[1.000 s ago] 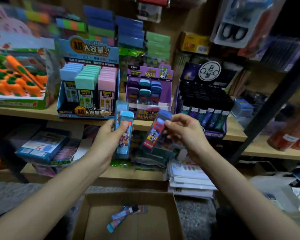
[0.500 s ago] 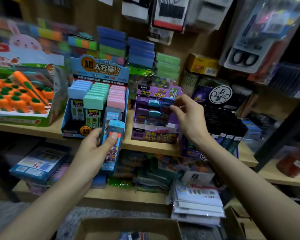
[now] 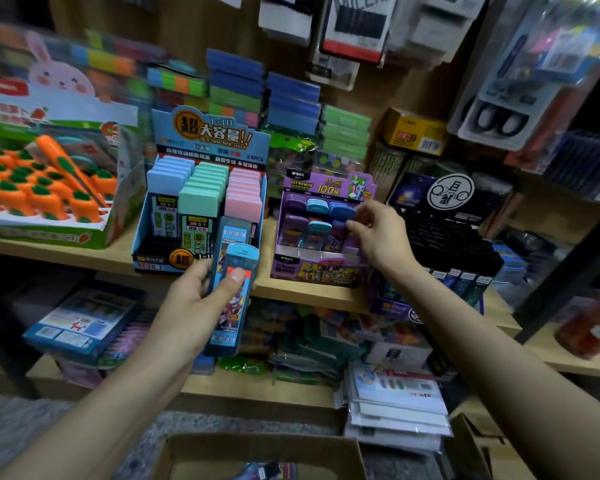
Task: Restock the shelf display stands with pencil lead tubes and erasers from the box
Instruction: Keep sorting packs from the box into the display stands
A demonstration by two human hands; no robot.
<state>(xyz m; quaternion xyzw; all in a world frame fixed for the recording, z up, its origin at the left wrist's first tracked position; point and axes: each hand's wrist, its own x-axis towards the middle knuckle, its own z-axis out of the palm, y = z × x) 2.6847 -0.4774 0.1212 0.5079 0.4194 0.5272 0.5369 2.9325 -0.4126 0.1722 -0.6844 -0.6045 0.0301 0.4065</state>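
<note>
My left hand [image 3: 194, 303] grips two blue pencil lead tubes [image 3: 234, 271] stacked together, thumb on the front one, just below the shelf edge. My right hand [image 3: 378, 230] reaches into the purple display stand [image 3: 312, 268] on the shelf, its fingertips at a dark blue tube [image 3: 342, 211] in the right column of the stand. Whether the fingers still pinch that tube is not clear. Purple and light blue tubes fill the stand's other slots. The cardboard box [image 3: 257, 445] sits at the bottom edge with a few tubes inside.
A blue stand [image 3: 201, 216] of pastel lead cases stands left of the purple one, and a carrot eraser tray [image 3: 49, 202] farther left. A black display stand [image 3: 454, 216] is on the right. Stacked packets fill the lower shelf [image 3: 257, 389].
My right hand carried a dark blue tube from in front of me up into the purple stand's right column. The left hand kept its two tubes and stayed near the shelf edge.
</note>
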